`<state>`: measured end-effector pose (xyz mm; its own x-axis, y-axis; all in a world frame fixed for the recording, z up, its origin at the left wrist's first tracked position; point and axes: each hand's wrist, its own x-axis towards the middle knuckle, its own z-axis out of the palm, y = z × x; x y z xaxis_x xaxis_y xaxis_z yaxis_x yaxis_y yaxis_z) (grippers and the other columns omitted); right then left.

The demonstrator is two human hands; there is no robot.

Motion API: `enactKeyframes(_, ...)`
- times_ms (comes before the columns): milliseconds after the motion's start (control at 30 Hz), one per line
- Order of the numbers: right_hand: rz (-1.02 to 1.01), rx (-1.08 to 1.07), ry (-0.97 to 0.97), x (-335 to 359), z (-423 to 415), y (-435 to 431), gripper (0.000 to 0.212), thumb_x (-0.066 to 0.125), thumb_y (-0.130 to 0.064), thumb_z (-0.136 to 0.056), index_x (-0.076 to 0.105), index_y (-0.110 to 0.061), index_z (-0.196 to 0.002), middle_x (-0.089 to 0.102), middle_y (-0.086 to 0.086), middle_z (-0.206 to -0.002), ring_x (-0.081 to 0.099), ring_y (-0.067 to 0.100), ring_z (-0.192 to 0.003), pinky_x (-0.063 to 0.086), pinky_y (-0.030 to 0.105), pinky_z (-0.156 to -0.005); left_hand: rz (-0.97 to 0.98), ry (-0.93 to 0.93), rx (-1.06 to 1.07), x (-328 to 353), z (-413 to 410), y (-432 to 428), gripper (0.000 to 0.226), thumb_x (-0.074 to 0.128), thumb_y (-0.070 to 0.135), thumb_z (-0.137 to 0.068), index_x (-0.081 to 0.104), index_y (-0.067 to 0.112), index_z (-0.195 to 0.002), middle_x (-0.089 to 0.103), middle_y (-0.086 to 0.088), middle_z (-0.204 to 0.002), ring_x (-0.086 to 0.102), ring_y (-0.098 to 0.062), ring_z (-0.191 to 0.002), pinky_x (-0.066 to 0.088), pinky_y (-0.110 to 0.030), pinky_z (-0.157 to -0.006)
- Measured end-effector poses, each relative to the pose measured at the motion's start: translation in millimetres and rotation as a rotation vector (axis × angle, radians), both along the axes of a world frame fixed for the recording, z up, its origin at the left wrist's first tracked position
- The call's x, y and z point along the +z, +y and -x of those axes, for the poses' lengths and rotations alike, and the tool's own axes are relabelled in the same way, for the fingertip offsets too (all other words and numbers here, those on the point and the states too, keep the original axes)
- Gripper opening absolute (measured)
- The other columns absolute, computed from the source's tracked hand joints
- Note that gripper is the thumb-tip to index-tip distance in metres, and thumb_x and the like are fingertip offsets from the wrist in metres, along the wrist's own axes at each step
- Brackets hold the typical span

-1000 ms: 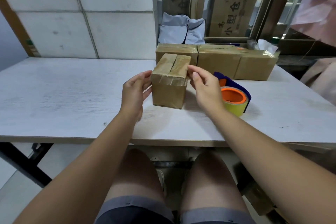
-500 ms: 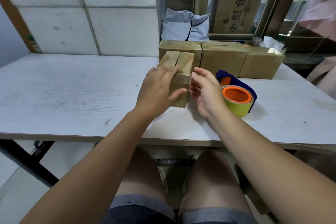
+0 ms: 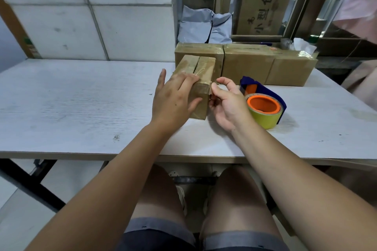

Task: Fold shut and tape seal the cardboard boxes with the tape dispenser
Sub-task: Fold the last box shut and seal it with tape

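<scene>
The left hand (image 3: 173,98) is pressing flat on the taped small box (image 3: 204,67). The right hand (image 3: 226,104) is curling at its corner, grasp unclear; the rear boxes (image 3: 244,61) are looking sealed.

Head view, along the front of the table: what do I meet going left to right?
In order: left hand → small taped brown cardboard box it rests on → right hand → blue tape dispenser with orange-cored yellow roll.
</scene>
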<state>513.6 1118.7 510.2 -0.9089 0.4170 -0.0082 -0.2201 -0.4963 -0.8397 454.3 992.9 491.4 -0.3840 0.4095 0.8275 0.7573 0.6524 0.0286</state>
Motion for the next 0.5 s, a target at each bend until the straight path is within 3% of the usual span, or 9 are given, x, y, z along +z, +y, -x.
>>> enactKeyframes(133,-0.042,-0.003,0.024,-3,0,-1,0.017,0.051,-0.002,-0.094,0.052,-0.019,-0.092,0.06,0.001,-0.068,0.051,0.005,-0.052,0.039,0.016,-0.048,-0.049,-0.035,-0.023,-1,-1,3,0.045,0.079,0.023,-0.071,0.063,0.011,-0.111,0.065,-0.005,-0.108,0.052,-0.017,-0.105,0.024,-0.037,-0.108)
enactKeyframes(300,-0.221,0.001,0.089,-5,1,-1,0.018,0.048,-0.006,-0.097,0.055,-0.02,-0.106,0.06,0.006,-0.082,0.059,0.014,-0.075,0.049,0.023,-0.063,-0.067,-0.083,-0.024,-1,-3,4,0.043,0.078,0.023,-0.073,0.062,0.011,-0.111,0.064,-0.007,-0.111,0.055,-0.023,-0.106,0.025,-0.031,-0.107)
enactKeyframes(433,-0.145,0.01,0.038,-13,2,-4,0.026,0.048,-0.011,-0.098,0.048,-0.021,-0.122,0.062,0.015,-0.102,0.062,0.017,-0.085,0.052,0.023,-0.063,-0.079,-0.118,-0.018,0,-4,5,0.04,0.076,0.024,-0.076,0.062,0.01,-0.111,0.064,-0.008,-0.111,0.055,-0.025,-0.108,0.024,-0.03,-0.108)
enactKeyframes(500,-0.076,0.038,-0.023,-21,1,-3,0.031,0.049,-0.01,-0.098,0.047,-0.022,-0.126,0.061,0.017,-0.106,0.062,0.016,-0.081,0.051,0.022,-0.059,-0.077,-0.129,-0.019,0,-4,6,0.039,0.075,0.024,-0.077,0.062,0.01,-0.111,0.064,-0.008,-0.112,0.055,-0.024,-0.109,0.023,-0.031,-0.109)
